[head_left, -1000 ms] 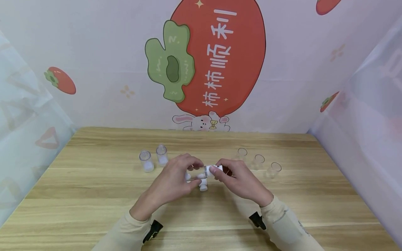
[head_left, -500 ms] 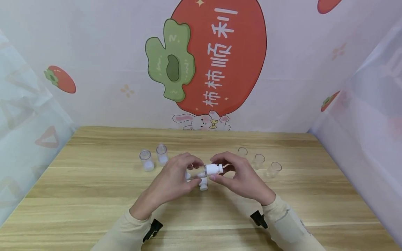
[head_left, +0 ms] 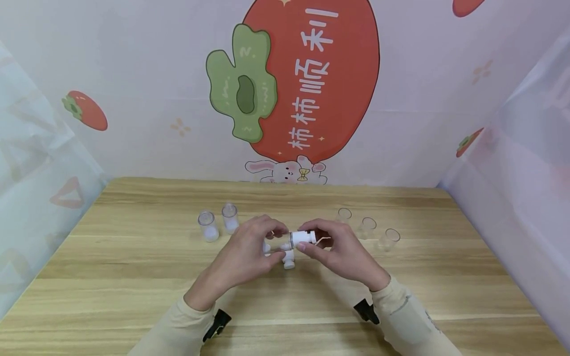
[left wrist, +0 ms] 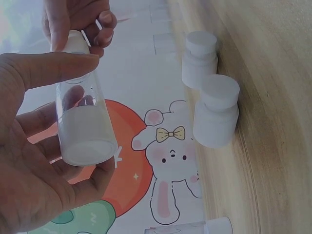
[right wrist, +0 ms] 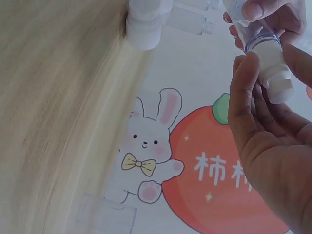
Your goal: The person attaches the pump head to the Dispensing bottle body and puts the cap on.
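Observation:
In the head view my left hand (head_left: 249, 254) grips a clear bottle (head_left: 279, 243), tilted nearly level, around its sides. The left wrist view shows a white disc-like fill inside its lower end. A white stepped top (head_left: 303, 238), wide collar and narrower cap, sits on the bottle's other end. My right hand (head_left: 343, 254) pinches this top between thumb and fingers; in the right wrist view the narrow cap (right wrist: 281, 91) sticks out past the fingertips. Beneath the hands stand white stepped tops (head_left: 289, 262) of the same shape; two show in the left wrist view, the nearer top (left wrist: 217, 114) in front.
Two clear bottles (head_left: 209, 231) with white at the bottom stand at the back left. At the right stand three clear open-rimmed cups (head_left: 390, 241). A printed cloth backdrop (head_left: 156, 143) rises behind the wooden table (head_left: 133, 277).
My right fingers loosened around the white top half a second ago, and now the thumb is back against it. My left hand and the clear bottle have stayed in place.

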Available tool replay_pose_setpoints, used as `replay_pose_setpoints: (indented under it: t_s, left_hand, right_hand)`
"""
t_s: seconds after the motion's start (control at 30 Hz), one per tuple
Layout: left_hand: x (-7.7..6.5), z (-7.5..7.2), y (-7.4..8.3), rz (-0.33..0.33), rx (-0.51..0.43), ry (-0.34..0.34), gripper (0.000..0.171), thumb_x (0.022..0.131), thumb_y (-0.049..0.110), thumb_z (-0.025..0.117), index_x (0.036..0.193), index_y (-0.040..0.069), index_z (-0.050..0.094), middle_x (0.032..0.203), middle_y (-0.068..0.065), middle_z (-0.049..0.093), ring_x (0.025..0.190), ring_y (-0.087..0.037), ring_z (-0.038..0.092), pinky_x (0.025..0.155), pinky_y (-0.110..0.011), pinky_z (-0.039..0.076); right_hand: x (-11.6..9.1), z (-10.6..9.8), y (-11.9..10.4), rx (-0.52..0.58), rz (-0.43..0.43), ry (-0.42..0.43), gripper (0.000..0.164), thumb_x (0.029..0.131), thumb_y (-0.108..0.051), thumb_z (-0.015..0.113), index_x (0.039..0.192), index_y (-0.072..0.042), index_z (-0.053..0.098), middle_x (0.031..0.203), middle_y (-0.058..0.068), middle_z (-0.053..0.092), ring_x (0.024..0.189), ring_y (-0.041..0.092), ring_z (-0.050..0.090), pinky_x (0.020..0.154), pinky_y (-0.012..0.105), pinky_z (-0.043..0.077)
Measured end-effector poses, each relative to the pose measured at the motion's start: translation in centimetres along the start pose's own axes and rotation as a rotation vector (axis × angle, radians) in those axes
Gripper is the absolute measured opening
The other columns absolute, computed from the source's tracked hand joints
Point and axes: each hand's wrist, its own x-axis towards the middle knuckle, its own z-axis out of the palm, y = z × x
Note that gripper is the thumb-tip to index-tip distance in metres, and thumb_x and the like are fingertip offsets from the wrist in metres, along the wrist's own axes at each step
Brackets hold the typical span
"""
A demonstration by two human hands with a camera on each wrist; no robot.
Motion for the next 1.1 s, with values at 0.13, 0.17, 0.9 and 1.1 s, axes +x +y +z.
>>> replay_pose_setpoints:
  t_s: [0.13,0.17,0.9,1.1]
  left_hand:
    - [-0.06,0.02,-0.01,-0.002,0.002,-0.001,0.033,0.074,0.005,0.089,0.103,0.011,0.073,0.093,0.003,0.067,0.085,-0.014,0.061,0.077,-0.032,0.053]
    - [-0.05,0.03,0.01,-0.002,0.002,-0.001,0.033,0.074,0.005,0.089,0.103,0.011,0.073,0.093,0.003,0.067,0.085,-0.014,0.061,0.077,-0.032,0.053]
    - [-0.03,0.02,0.09,0.001,-0.002,-0.001,0.034,0.073,0.005,0.089,0.103,0.011,0.074,0.093,0.003,0.067,0.085,-0.013,0.061,0.076,-0.032,0.052]
    - [-0.07,0.01,0.09,-0.006,-0.003,-0.003,0.034,0.073,0.005,0.089,0.103,0.011,0.074,0.093,0.003,0.067,0.085,-0.016,0.062,0.076,-0.032,0.052]
  right_hand:
    - [0.04,0.08,0.03,0.018,0.063,-0.020,0.018,0.097,-0.024,0.072,0.107,-0.009,0.072,0.086,0.005,0.067,0.069,0.027,0.067,0.061,0.036,0.059]
    - [0.05,0.10,0.04,0.023,0.077,-0.027,0.018,0.098,-0.025,0.070,0.105,-0.008,0.072,0.085,0.006,0.067,0.068,0.029,0.067,0.059,0.037,0.059]
    - [-0.06,-0.37,0.05,-0.086,0.002,0.017,0.031,0.089,-0.022,0.081,0.115,-0.012,0.068,0.096,-0.004,0.069,0.082,0.020,0.065,0.071,0.032,0.058]
    - [-0.05,-0.40,0.22,-0.074,-0.123,0.012,0.039,0.083,-0.010,0.085,0.118,-0.009,0.067,0.104,-0.004,0.070,0.082,0.022,0.067,0.074,0.033,0.058]
